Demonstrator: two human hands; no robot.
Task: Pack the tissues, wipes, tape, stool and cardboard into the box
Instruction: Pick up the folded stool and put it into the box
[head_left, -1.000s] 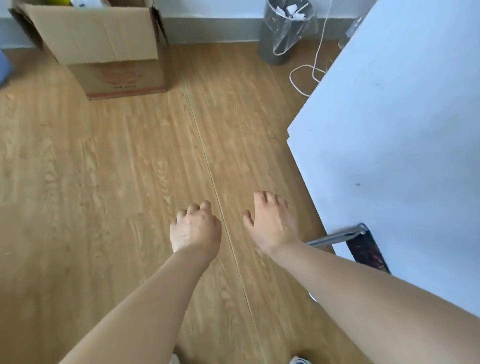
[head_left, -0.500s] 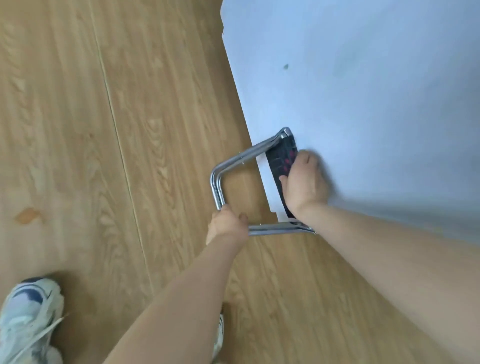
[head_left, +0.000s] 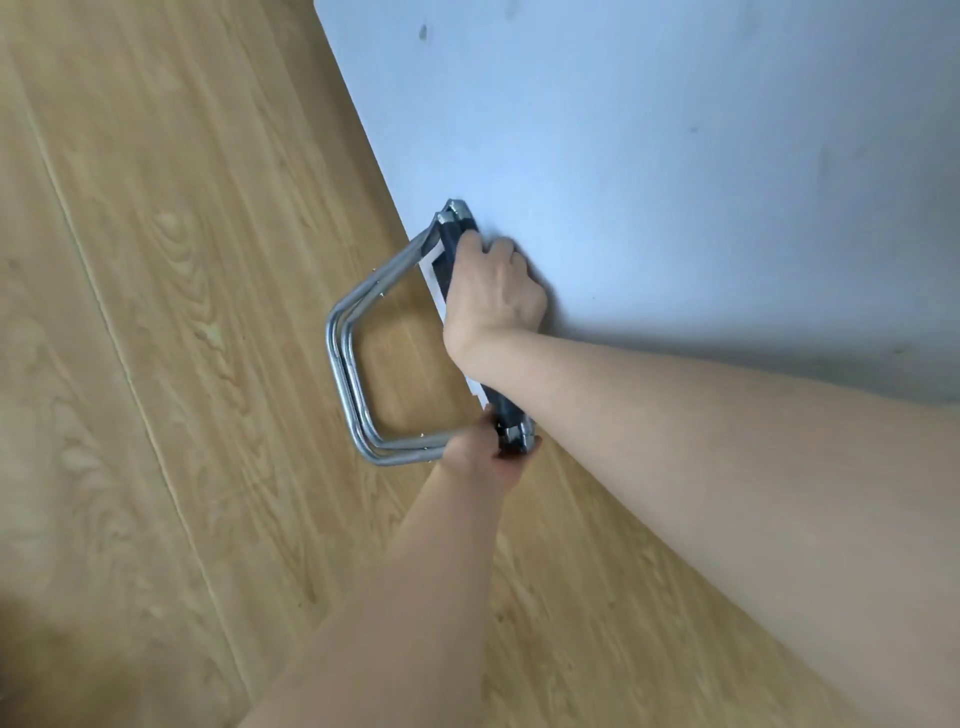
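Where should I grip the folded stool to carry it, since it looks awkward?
Grip the dark seat bar, as the right hand does from above; the stool is folded flat, so its metal tubes lie together. The left hand steadies the near corner from below.

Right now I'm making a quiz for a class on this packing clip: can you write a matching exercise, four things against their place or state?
Things:
1. left hand
2. right hand
3. stool
4. white tabletop

Place or state:
A. folded flat, metal legs together
B. closed on the dark seat's upper part
C. fills the upper right
D. closed on the stool's lower corner

Pairs: 1-D, 2-B, 3-A, 4-C
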